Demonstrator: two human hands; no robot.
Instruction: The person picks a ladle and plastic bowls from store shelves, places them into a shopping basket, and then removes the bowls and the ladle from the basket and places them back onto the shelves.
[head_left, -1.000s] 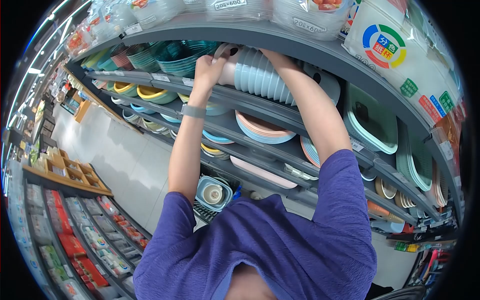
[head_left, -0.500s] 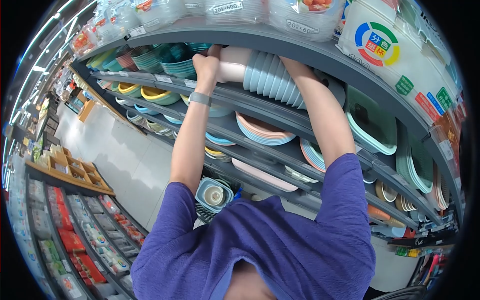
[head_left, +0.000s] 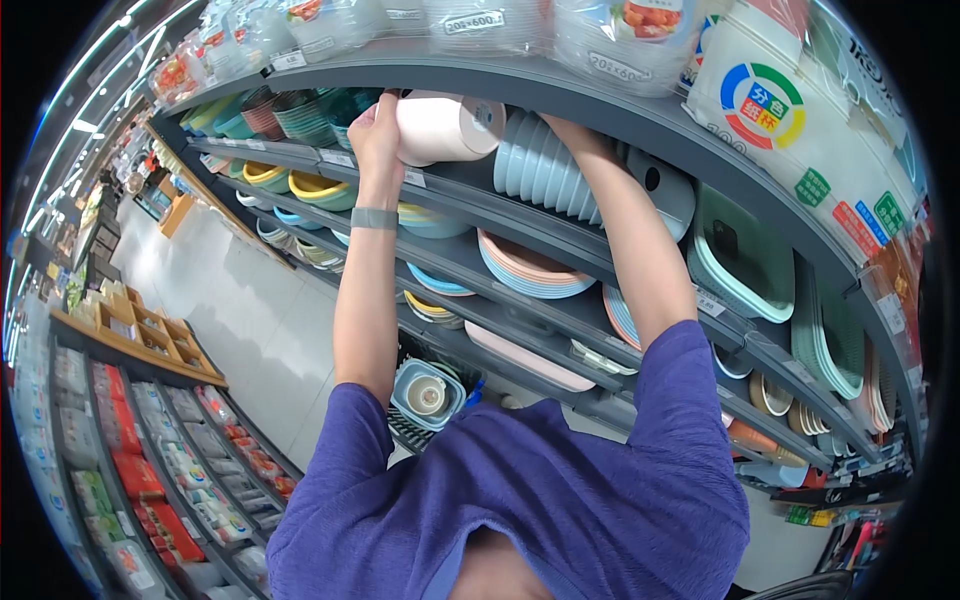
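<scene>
A pale pink container [head_left: 435, 128], lying on its side, is gripped at its left end by my left hand [head_left: 376, 130]. Its round base faces right, apart from the row of nested light blue containers [head_left: 545, 165] on the upper shelf. My right hand [head_left: 562, 122] reaches behind those blue containers; its fingers are hidden under the shelf above. Right of my right forearm lies a grey-blue container [head_left: 665, 190] with a dark round hole.
Green bowls [head_left: 300, 118] stand left on the same shelf, green baskets [head_left: 745, 250] right. Lower shelves hold stacked basins [head_left: 530, 265]. A dark basket with a blue tub [head_left: 425, 392] is below. Packaged cups [head_left: 765, 110] stand above.
The pink container has come away from the blue row, moving left with my left hand, and its base now shows. My right hand stays behind the blue containers.
</scene>
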